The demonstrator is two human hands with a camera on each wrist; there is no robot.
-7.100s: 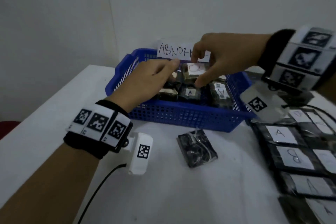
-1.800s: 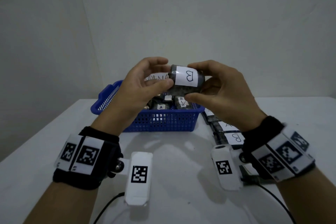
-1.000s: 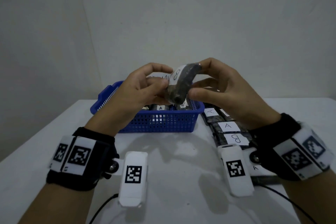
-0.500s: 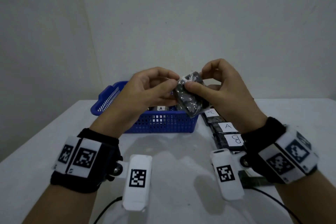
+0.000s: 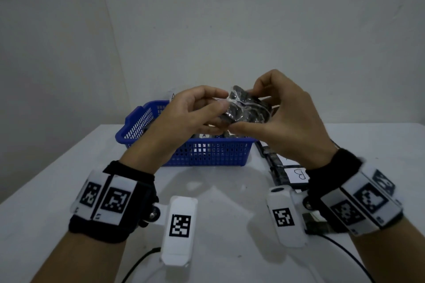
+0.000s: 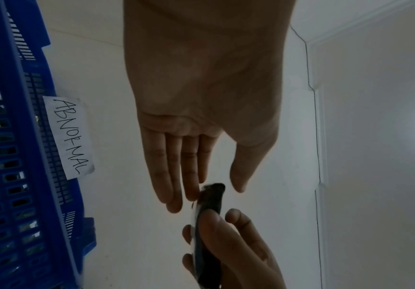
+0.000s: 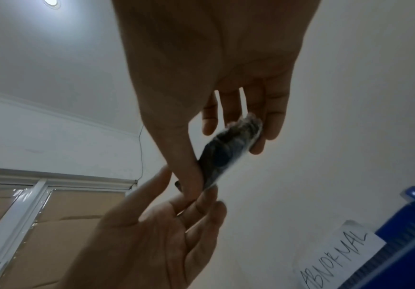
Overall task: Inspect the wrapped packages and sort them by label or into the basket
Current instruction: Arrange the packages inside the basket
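Both hands up over the table (image 5: 69, 190), sharing one wrapped package (image 5: 247, 108) between them. Dark contents, clear film catching the light, plain side toward the head camera, no label showing from here. Right hand (image 5: 282, 122) doing most of the holding: thumb (image 5: 243, 126) under the near edge, fingers curled over the far top edge, a firm pinch across the flat pack. Left hand (image 5: 190, 112) meeting it from the other end, thumb and fingertips (image 5: 216, 93) closing on the crinkled film corner. Seen from the left wrist, left fingers (image 6: 176, 176) nearly straight, only the tips touching the package end (image 6: 212, 197), thumb just beside it; right hand (image 6: 233, 250) wrapped round the lower part. Seen from the right wrist, package (image 7: 228, 150) edge-on and blurred, squeezed between right thumb and fingertips, left hand (image 7: 151, 244) coming up from below to its lower end.

Directly beneath and just beyond the grip: blue basket (image 5: 213, 154), more wrapped packs (image 5: 203, 135) inside, an A label visible on one. Paper tag reading ABNORMAL (image 6: 69, 136) on the basket's far rim. Below the right wrist, off to that side of the grip: row of labelled packages (image 5: 285, 172) lying flat on the table, a B (image 5: 299, 173) readable, others hidden by the hand.
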